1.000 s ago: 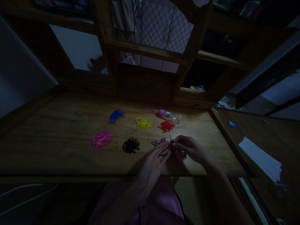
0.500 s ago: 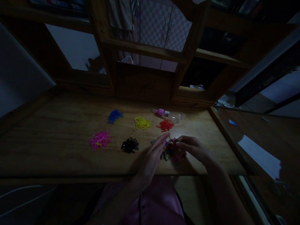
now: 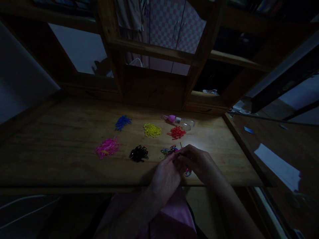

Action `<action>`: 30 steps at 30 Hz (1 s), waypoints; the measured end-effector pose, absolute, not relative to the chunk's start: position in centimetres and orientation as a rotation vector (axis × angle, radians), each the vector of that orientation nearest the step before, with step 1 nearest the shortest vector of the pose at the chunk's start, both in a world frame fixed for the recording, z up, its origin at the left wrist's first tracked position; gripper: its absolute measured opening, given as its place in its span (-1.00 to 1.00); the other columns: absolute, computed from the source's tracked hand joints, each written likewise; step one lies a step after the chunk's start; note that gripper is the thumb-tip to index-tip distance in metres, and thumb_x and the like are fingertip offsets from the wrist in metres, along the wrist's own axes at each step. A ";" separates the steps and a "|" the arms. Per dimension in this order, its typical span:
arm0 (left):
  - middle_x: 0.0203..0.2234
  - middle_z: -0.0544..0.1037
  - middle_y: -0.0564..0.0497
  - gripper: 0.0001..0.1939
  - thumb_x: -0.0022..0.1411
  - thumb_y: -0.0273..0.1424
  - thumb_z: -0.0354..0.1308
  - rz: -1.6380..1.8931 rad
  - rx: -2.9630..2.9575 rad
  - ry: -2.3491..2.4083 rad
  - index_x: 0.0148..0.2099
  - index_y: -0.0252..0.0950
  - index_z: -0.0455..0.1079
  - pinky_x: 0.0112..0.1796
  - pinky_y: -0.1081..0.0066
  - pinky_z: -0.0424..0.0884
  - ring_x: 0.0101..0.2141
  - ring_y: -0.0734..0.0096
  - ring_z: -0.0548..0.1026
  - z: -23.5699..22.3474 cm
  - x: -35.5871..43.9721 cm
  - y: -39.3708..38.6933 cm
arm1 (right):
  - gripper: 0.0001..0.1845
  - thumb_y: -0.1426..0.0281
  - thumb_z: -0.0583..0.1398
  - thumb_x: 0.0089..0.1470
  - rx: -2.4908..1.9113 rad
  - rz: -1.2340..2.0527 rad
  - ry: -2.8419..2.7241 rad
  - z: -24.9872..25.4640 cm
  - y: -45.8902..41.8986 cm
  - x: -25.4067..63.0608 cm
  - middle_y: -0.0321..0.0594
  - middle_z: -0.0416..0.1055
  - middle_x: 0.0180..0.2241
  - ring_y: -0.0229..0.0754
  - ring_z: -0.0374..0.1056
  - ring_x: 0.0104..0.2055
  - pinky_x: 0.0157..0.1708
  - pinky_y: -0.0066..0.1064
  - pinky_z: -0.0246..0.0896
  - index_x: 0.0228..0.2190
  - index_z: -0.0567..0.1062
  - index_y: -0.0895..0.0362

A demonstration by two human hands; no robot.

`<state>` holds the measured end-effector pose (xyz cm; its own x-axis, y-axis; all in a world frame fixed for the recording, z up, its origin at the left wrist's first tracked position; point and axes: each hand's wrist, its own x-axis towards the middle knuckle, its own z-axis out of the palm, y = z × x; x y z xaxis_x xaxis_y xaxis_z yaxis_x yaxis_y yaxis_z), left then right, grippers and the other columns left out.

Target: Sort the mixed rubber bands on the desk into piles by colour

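Observation:
My left hand [image 3: 167, 175] is cupped with the palm turned up at the front of the desk, its fingertips partly hidden behind my right hand. My right hand [image 3: 200, 162] meets it there, thumb and fingers pinched on a small dark looped piece, mostly covered. Around and beneath both hands lies a mixed-colour pile [image 3: 168, 151] of small looped pieces, partly hidden. Sorted heaps of similar pieces lie nearby: black [image 3: 139, 153], red [image 3: 176, 132], yellow [image 3: 152, 130], blue [image 3: 123, 122] and pink [image 3: 107, 148], with a yellow piece on the pink heap.
A clear bottle with a pink cap [image 3: 171, 118] lies on its side behind the red heap. Wooden shelving [image 3: 154, 88] rises along the desk's back edge. White paper [image 3: 277, 167] and a small blue card [image 3: 248, 130] rest on the surface at the right. The room is dim.
My left hand first tilted up on edge away from the right, then turned palm up and came back against it. My right hand lifted from the mixed pile to the left fingers.

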<state>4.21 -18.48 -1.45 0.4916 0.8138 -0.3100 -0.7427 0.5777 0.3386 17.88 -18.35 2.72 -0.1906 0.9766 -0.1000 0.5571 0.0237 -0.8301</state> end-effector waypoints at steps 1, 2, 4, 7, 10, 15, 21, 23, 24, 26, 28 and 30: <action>-0.21 0.57 -0.13 -0.72 0.32 -0.41 -0.06 0.954 0.182 0.481 -0.17 -0.33 0.49 0.10 0.28 0.33 -0.11 0.31 0.52 -1.1 4.2 -18.6 | -0.90 0.36 0.20 0.12 -1.598 0.990 -1.841 3.0 -18.6 17.4 -0.23 0.51 -0.37 -0.21 0.43 -0.40 -0.44 -0.44 0.27 -0.26 0.45 0.07; -0.22 0.57 -0.13 -0.73 0.31 -0.40 -0.05 0.967 0.206 0.504 -0.20 -0.32 0.49 0.08 0.26 0.35 -0.10 0.29 0.52 -0.7 4.1 -18.8 | -0.88 0.40 0.21 0.10 -1.625 0.937 -1.883 3.3 -18.7 17.0 -0.23 0.52 -0.35 -0.20 0.44 -0.37 -0.42 -0.43 0.28 -0.25 0.45 0.06; -0.27 0.59 -0.12 -0.74 0.28 -0.41 -0.04 1.063 0.325 0.718 -0.25 -0.29 0.50 0.03 0.26 0.40 -0.11 0.27 0.53 -0.1 3.8 -18.9 | -0.83 0.45 0.21 0.08 -1.634 0.894 -1.947 3.6 -19.0 16.6 -0.23 0.54 -0.33 -0.19 0.45 -0.35 -0.39 -0.43 0.28 -0.22 0.45 0.05; -0.43 0.59 -0.07 -0.73 0.21 -0.44 -0.04 1.274 0.637 1.403 -0.36 -0.26 0.50 -0.11 0.21 0.49 -0.20 0.26 0.58 0.6 3.2 -18.7 | -0.82 0.46 0.20 0.09 -1.582 0.888 -1.969 3.9 -19.3 16.6 -0.25 0.54 -0.33 -0.22 0.44 -0.38 -0.39 -0.44 0.28 -0.22 0.45 0.05; -0.35 0.61 -0.08 -0.73 0.16 -0.48 -0.03 1.213 0.949 1.327 -0.37 -0.25 0.52 -0.04 0.14 0.44 -0.09 0.20 0.55 0.5 2.3 -18.7 | -0.85 0.38 0.17 0.16 -1.543 0.851 -1.903 4.4 -19.7 17.1 -0.23 0.52 -0.29 -0.22 0.43 -0.38 -0.41 -0.44 0.29 -0.19 0.44 0.03; -0.20 0.59 -0.10 -0.71 0.16 -0.43 -0.02 0.997 1.271 1.028 -0.22 -0.22 0.53 0.13 -0.04 0.23 0.06 0.07 0.45 -1.1 -1.5 -19.9 | -0.79 0.25 0.07 0.26 -1.619 0.660 -1.742 5.3 -20.1 18.7 -0.15 0.49 -0.29 -0.18 0.43 -0.35 -0.37 -0.39 0.31 -0.16 0.41 0.06; -0.20 0.57 -0.18 -0.62 0.14 -0.44 -0.11 1.075 2.099 1.402 -0.15 -0.13 0.51 0.09 -0.29 0.17 0.01 -0.14 0.46 -3.1 -8.9 -19.6 | -0.78 0.20 0.09 0.24 -1.672 0.654 -1.654 4.3 -20.0 20.7 -0.16 0.49 -0.30 -0.17 0.43 -0.35 -0.37 -0.38 0.32 -0.19 0.41 0.06; -0.21 0.57 -0.17 -0.60 0.16 -0.46 -0.13 1.126 2.168 1.518 -0.15 -0.11 0.50 0.15 -0.25 0.09 0.02 -0.09 0.45 -3.4 -10.7 -18.8 | -0.77 0.20 0.10 0.23 -1.686 0.658 -1.655 3.7 -19.9 20.9 -0.16 0.49 -0.28 -0.17 0.44 -0.35 -0.39 -0.39 0.32 -0.19 0.41 0.07; -0.21 0.57 -0.17 -0.59 0.17 -0.47 -0.15 1.128 2.197 1.550 -0.15 -0.11 0.50 0.18 -0.25 0.05 0.04 -0.07 0.45 -3.5 -11.5 -18.5 | -0.77 0.20 0.11 0.23 -1.692 0.657 -1.658 3.5 -19.9 20.9 -0.16 0.49 -0.28 -0.17 0.44 -0.36 -0.39 -0.39 0.32 -0.19 0.42 0.07; -0.18 0.57 -0.19 -0.56 0.19 -0.50 -0.18 1.102 2.255 1.607 -0.10 -0.14 0.48 0.20 -0.26 -0.02 0.07 -0.05 0.42 -3.9 -13.0 -18.0 | -0.77 0.20 0.12 0.23 -1.694 0.653 -1.668 3.3 -19.9 20.9 -0.16 0.50 -0.28 -0.18 0.44 -0.37 -0.40 -0.40 0.32 -0.20 0.43 0.07; -0.12 0.55 -0.21 -0.52 0.20 -0.53 -0.21 1.078 2.329 1.633 -0.01 -0.17 0.44 0.19 -0.28 0.00 0.10 -0.04 0.39 -4.4 -14.4 -17.7 | -0.77 0.20 0.12 0.22 -1.692 0.647 -1.678 3.2 -19.9 20.9 -0.17 0.50 -0.28 -0.18 0.44 -0.37 -0.41 -0.41 0.32 -0.20 0.43 0.07; -0.04 0.52 -0.18 -0.47 0.21 -0.55 -0.24 1.089 2.399 1.632 0.11 -0.14 0.35 0.19 -0.25 0.06 0.15 0.01 0.34 -4.9 -15.7 -17.6 | -0.77 0.20 0.12 0.22 -1.692 0.640 -1.684 3.1 -19.9 20.9 -0.18 0.50 -0.28 -0.18 0.45 -0.36 -0.40 -0.42 0.33 -0.21 0.44 0.07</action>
